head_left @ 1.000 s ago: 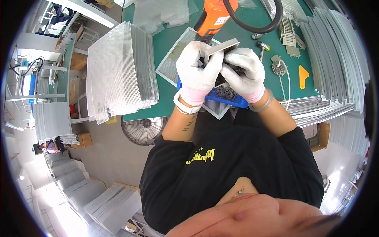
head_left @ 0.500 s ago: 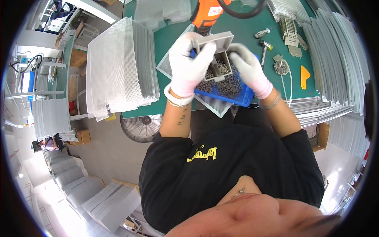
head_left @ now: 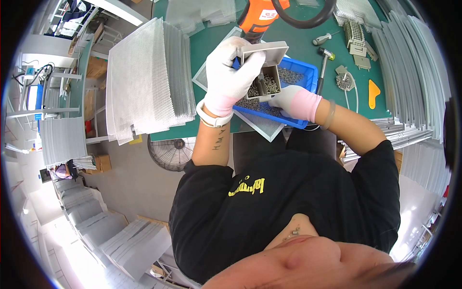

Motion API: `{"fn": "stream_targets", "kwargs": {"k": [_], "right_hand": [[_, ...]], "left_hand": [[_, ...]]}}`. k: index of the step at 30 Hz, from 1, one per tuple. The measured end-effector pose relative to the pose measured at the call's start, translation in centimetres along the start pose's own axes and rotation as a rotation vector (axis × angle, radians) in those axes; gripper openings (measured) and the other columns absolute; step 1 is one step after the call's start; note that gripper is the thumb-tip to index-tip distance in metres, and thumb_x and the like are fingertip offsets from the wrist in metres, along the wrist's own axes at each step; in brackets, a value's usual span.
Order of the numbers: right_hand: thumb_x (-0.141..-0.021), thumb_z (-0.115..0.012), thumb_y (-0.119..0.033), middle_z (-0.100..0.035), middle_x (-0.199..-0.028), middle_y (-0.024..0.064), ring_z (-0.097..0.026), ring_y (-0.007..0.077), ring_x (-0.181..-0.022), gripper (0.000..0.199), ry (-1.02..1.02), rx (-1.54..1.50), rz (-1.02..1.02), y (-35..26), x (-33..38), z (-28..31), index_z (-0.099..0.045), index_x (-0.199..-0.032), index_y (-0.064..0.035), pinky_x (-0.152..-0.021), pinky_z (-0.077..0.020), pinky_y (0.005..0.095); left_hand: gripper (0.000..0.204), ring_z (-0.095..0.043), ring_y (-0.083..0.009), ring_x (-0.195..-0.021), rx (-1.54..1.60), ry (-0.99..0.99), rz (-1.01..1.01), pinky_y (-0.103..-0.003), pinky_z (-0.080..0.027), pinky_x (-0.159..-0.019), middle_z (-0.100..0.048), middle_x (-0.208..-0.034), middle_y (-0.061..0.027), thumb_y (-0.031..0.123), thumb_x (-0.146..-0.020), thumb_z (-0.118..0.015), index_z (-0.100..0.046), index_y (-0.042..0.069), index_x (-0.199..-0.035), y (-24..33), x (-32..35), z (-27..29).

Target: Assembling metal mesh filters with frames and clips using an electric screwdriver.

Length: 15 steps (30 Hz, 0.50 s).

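My left hand (head_left: 224,72), in a white glove with a pink cuff, grips a small light-grey plastic box (head_left: 276,54) whose lid is raised. Inside the box are compartments with small metal fasteners (head_left: 271,85), perhaps screws or rivets. Beneath it lies a blue tray (head_left: 310,77) with many loose fasteners (head_left: 290,75) of a similar kind. My right hand (head_left: 294,102), gloved the same way, reaches into the tray's near side, just below the box. Its fingertips point down and are mostly hidden, so their grip does not show.
An orange power tool (head_left: 260,21) with a black cable is beyond the box. Stacked mesh panels (head_left: 137,82) stand left, grey panels (head_left: 409,72) right. On the green table lie a screwdriver (head_left: 322,39), a hammer (head_left: 325,62) and a yellow scraper (head_left: 373,94). A fan (head_left: 172,153) sits below.
My right hand has moved from beside the box's right edge down and toward me, into the near part of the blue tray. My left hand still holds the box in nearly the same place.
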State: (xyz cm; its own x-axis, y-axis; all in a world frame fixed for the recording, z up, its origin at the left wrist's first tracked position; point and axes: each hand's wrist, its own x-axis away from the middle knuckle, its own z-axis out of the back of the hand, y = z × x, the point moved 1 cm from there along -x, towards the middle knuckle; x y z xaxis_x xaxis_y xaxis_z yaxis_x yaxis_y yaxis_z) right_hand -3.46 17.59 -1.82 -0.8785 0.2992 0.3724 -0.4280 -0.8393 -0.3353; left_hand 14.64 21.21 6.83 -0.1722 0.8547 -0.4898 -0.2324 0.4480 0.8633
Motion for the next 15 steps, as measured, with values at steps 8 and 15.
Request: {"fn": "stream_targets", "kwargs": {"k": [8,15], "right_hand": [[-0.077,-0.066,-0.013,-0.070,-0.088,0.0191,-0.067,0.0369,-0.088,0.022,0.263,-0.174,0.034,0.6,2.1,3.4,-0.073,-0.095,-0.0026,-0.082,-0.0543,0.0424],[-0.077,-0.066,-0.015,-0.071,-0.092,0.0198,-0.069,0.0340,-0.086,0.025,0.542,-0.432,-0.006,-1.4,7.9,11.7,-0.072,-0.095,0.0020,-0.081,-0.0549,0.0371]], "left_hand": [[0.012,-0.058,-0.0096,-0.065,-0.014,0.020,-0.008,-0.026,-0.048,-0.060,-0.063,-0.073,-0.0044,0.008,-0.083,-0.073,-0.064,0.000,-0.084,-0.1,0.1,-0.1],[0.013,-0.058,-0.0088,-0.061,0.032,0.089,0.022,-0.025,-0.046,-0.056,-0.062,-0.072,-0.0048,0.007,-0.084,-0.073,-0.063,-0.001,-0.085,-0.1,0.0,-1.1]]}}
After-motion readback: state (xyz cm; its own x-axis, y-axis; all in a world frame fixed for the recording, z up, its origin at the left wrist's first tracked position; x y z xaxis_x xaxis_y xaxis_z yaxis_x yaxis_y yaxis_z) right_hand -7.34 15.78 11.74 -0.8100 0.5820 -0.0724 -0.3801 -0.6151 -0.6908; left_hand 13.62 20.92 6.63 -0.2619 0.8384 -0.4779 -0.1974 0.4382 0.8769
